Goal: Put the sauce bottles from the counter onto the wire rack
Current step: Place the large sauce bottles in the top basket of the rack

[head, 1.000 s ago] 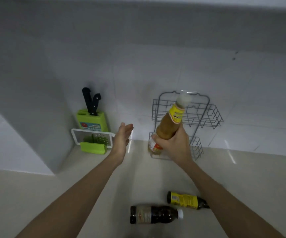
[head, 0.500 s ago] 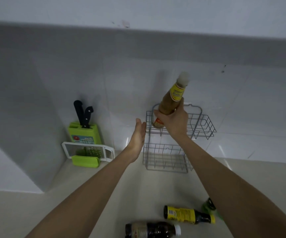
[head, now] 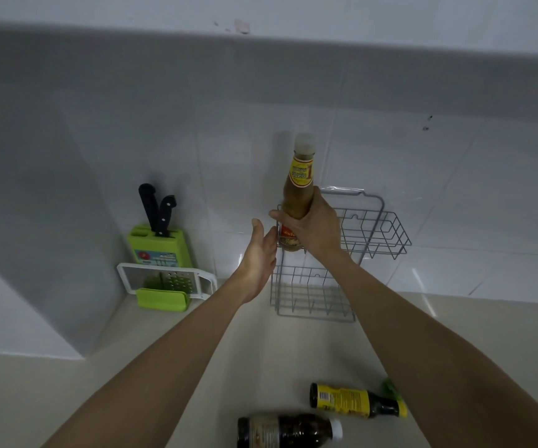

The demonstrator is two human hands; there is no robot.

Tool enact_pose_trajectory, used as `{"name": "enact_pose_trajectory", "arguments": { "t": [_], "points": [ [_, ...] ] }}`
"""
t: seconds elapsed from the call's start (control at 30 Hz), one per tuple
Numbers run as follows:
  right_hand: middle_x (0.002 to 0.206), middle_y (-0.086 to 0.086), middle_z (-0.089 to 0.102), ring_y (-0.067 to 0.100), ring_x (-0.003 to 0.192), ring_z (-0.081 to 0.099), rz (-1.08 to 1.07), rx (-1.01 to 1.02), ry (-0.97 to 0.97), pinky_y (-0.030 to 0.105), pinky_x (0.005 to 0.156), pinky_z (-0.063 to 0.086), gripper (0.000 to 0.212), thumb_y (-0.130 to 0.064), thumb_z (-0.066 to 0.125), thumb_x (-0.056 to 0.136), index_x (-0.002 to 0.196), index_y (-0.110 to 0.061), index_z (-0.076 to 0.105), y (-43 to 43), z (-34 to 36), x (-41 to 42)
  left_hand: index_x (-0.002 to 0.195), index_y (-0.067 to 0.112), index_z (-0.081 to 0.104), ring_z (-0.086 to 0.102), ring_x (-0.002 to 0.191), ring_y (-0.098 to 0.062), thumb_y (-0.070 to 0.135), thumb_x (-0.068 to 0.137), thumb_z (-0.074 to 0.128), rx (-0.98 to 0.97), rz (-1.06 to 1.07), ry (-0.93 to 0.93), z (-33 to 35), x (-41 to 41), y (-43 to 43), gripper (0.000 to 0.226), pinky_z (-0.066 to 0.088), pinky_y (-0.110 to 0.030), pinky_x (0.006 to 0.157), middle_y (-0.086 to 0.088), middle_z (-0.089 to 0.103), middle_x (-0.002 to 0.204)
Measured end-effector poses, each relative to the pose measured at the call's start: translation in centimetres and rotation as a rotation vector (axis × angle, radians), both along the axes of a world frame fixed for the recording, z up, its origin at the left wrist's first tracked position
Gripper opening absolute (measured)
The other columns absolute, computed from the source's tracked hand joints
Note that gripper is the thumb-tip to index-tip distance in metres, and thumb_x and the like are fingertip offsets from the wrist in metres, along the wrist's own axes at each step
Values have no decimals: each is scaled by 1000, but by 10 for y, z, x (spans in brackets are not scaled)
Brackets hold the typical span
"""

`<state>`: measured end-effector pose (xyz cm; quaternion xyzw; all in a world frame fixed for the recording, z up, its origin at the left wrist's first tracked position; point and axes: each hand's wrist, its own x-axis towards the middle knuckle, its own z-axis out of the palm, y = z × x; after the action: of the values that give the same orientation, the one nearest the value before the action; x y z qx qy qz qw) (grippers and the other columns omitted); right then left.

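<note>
Head view: tan bottle (head: 297, 202) held upright in right hand (head: 317, 229), grip closed around it, at upper tier of rack (head: 376, 232). Left hand (head: 258, 257) open beside. Placing step judged underway; lowering is called for. Two bottles (head: 355, 400) (head: 288, 431) left on desk (head: 164, 367).

Tan sauce bottle (head: 297, 202) upright at wire rack (head: 374, 234) (upper tier); two dark bottles (head: 288, 430) lie on counter (head: 261, 357).

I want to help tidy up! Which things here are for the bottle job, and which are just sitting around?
For the job:
tan sauce bottle in the right hand
wire rack
dark bottle
yellow-label bottle

Just sitting around:
green knife block
grater
</note>
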<state>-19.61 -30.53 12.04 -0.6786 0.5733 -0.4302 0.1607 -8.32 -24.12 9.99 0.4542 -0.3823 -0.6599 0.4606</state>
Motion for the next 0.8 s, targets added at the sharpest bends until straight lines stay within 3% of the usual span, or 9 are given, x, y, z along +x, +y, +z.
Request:
{"name": "enact_pose_trajectory", "arguments": {
  "t": [0.07,0.23,0.5,0.6,0.7,0.8],
  "points": [
    [107,3,66,24,95,66,-5,25,37,40,83,55,82,-76,64,63,118,-18,48,-1,-2,2,153,21,7,8,149,-15,67,90,-1,-6,-14,-4,1,1,1,79,2,-38,122,1,9,162],
    [102,6,65,25,90,65,31,65,71,39,81,54,68,-76,41,80,115,-18,49,-2,-4,-3,153,23,6,7,150,-16,66,90,-4,-13,-40,-25,-1,3,1,77,2,-39,121,1,8,162],
    [105,7,63,24,93,64,101,140,51,32,75,49,61,-65,49,86,117,-13,47,-1,2,-6,153,23,5,6,150,-15,67,90,-2,-2,-28,-68,0,3,-1,77,0,-41,121,2,7,162],
    [109,7,61,26,99,62,113,176,-11,37,79,52,67,-72,45,83,115,-13,46,11,5,-9,153,22,6,7,149,-15,64,92,-1,-34,20,-117,2,2,8,74,3,-38,121,2,7,162],
    [131,9,52,24,119,48,37,22,-59,38,97,43,66,-63,45,89,133,-13,40,39,-5,-18,153,21,12,12,149,-16,59,95,3,-71,108,-170,-6,1,26,69,5,-38,121,1,12,162],
    [128,7,50,18,116,48,27,-170,-78,30,96,42,46,-38,51,96,133,-13,41,80,-29,-36,152,20,20,17,147,-15,55,98,12,-68,164,-221,-33,10,52,65,9,-38,121,2,20,160]
  ]
}}
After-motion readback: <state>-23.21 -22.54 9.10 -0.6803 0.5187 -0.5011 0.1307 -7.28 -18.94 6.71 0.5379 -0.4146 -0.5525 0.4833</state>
